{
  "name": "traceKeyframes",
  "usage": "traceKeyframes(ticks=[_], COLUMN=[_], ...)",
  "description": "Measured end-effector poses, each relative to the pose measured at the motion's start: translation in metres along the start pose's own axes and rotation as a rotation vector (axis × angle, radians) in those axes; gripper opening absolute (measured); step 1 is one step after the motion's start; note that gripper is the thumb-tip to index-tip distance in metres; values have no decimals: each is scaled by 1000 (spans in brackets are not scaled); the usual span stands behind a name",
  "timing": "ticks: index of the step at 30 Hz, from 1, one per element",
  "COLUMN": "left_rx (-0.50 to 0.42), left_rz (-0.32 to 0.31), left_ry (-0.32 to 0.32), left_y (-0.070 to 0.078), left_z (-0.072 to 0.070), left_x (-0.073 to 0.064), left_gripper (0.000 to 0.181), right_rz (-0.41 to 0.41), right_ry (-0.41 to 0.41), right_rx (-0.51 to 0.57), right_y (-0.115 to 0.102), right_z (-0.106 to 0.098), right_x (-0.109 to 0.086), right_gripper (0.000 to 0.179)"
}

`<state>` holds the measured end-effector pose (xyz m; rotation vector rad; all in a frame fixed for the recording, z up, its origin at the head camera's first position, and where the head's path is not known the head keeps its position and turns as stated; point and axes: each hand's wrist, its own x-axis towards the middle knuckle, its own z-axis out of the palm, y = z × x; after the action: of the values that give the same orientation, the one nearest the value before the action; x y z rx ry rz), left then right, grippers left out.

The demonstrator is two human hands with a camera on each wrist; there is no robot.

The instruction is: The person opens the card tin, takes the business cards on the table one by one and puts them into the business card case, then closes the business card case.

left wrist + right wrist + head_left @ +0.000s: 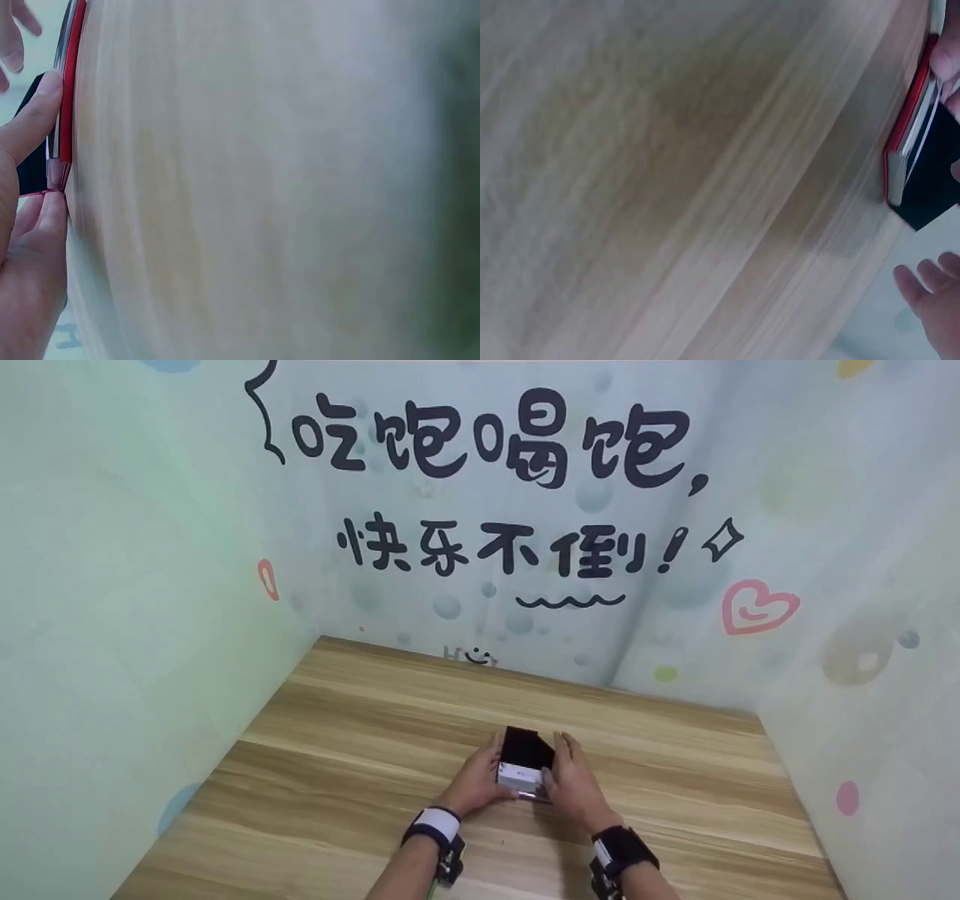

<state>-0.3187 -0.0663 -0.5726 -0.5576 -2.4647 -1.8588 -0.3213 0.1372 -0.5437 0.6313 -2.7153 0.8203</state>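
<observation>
A small flat book-like case (525, 776) is held just above or on the tabletop, its exact kind unclear. It has a red cover (71, 82), pale layers inside and a raised black flap (525, 746). White and grey areas show below the flap in the head view. My left hand (474, 781) grips the case at its left side, thumb on the near edge and fingers at its far side. My right hand (577, 784) is at the right side with its fingers extended. Its fingers (922, 289) stand apart from the case in the right wrist view; thumb contact is unclear.
The case is over a wood-grain tabletop (337, 780). Pale printed sheets enclose it, with a back wall (420, 600) bearing large dark characters and side walls (112, 622) at left and right. Both wrists wear dark straps (630, 847) with small cameras.
</observation>
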Motion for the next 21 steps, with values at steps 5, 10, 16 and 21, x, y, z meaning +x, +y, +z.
traceKeyframes(ticks=[5, 10, 16, 21], left_rx=[160, 281, 461, 535], left_rz=[-34, -37, -119, -179], left_ry=[25, -52, -188, -247], left_y=[10, 19, 27, 32], left_z=[2, -7, -11, -9], left_x=[-4, -2, -1, -5], left_gripper=[123, 111, 66, 56], right_rz=[0, -143, -244, -202], right_ry=[-49, -23, -9, -83], right_rx=[28, -82, -187, -183], right_y=[14, 19, 14, 9], right_z=[-6, -6, -4, -5], right_x=[-12, -24, -30, -31], right_gripper=[61, 47, 32, 33])
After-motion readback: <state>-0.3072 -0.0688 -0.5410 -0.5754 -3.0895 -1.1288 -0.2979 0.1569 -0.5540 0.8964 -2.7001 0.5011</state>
